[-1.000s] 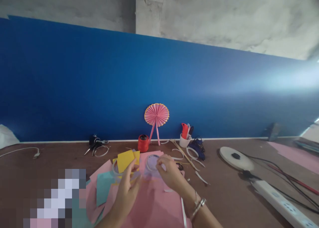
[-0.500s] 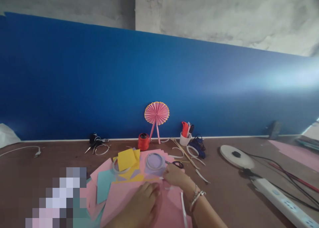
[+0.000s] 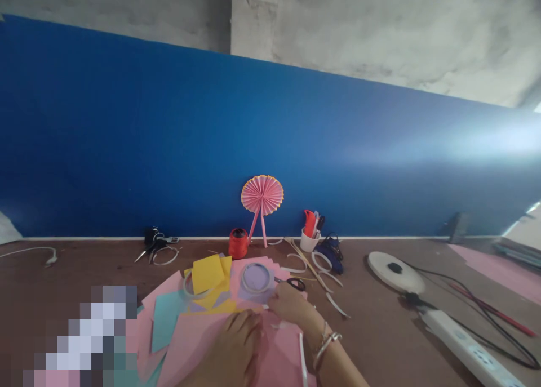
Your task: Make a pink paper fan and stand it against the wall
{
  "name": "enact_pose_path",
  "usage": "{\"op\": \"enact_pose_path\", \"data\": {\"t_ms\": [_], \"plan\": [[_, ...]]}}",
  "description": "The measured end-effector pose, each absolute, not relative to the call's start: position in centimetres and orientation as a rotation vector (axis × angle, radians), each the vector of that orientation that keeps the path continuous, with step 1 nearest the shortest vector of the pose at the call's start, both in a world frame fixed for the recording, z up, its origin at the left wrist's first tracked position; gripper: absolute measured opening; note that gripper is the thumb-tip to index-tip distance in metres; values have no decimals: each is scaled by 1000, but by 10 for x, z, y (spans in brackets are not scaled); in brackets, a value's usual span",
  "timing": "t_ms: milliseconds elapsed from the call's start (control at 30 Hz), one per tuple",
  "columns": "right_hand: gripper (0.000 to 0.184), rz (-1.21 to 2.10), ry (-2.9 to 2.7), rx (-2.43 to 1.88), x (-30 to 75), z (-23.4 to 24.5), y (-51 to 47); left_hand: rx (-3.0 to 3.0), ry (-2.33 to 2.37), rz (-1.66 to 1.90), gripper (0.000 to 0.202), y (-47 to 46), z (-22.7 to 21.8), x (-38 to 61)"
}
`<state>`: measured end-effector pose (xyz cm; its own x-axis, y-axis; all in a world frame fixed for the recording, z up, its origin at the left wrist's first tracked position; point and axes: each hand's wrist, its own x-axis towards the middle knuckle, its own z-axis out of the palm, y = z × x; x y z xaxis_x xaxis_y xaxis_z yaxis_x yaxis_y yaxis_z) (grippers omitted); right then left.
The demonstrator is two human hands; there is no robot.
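A large sheet of pink paper [image 3: 190, 347] lies in front of me, with a white strip [image 3: 302, 356] along its right side. On its middle rests my left hand [image 3: 239, 342], fingers close together and curled against the paper; the fingertips and thumb are mostly hidden. At the sheet's top edge my right hand [image 3: 289, 303], wearing a bracelet at the wrist, is closed in a pinch. A small white bit shows by its fingertips; what they hold I cannot make out. Just beyond are black-handled scissors [image 3: 296, 284] and a tape roll [image 3: 257, 277] on pink and lilac paper.
Yellow paper [image 3: 208, 274] covers part of another ring, with teal paper [image 3: 167, 319] to its left. A pleated pink fan [image 3: 262, 195] stands behind a red container [image 3: 238, 244]. Further right are a white pen cup [image 3: 310, 240], curled white strips and a power strip [image 3: 469, 342].
The whole view has shifted slightly, so things sit a little further left. Both hands keep nearly the same places on the pink paper.
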<state>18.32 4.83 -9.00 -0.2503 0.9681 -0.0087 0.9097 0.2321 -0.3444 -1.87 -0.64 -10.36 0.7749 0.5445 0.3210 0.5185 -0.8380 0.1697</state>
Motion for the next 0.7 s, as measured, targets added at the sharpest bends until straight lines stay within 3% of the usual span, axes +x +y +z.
{"op": "enact_pose_path", "data": {"t_ms": [333, 467, 600, 700], "plan": [[17, 593, -2326, -2105, 174, -78, 46, 2847, 921, 606, 44, -13, -96, -16], [32, 593, -2495, -2046, 170, -88, 51, 2812, 943, 607, 44, -10, -106, -16], [31, 569, -2611, -2000, 170, -88, 53, 2831, 947, 544, 48, -9, -107, -16], [20, 577, -2623, -1993, 172, -84, 52, 2860, 945, 479, 50, -10, -104, -16]]}}
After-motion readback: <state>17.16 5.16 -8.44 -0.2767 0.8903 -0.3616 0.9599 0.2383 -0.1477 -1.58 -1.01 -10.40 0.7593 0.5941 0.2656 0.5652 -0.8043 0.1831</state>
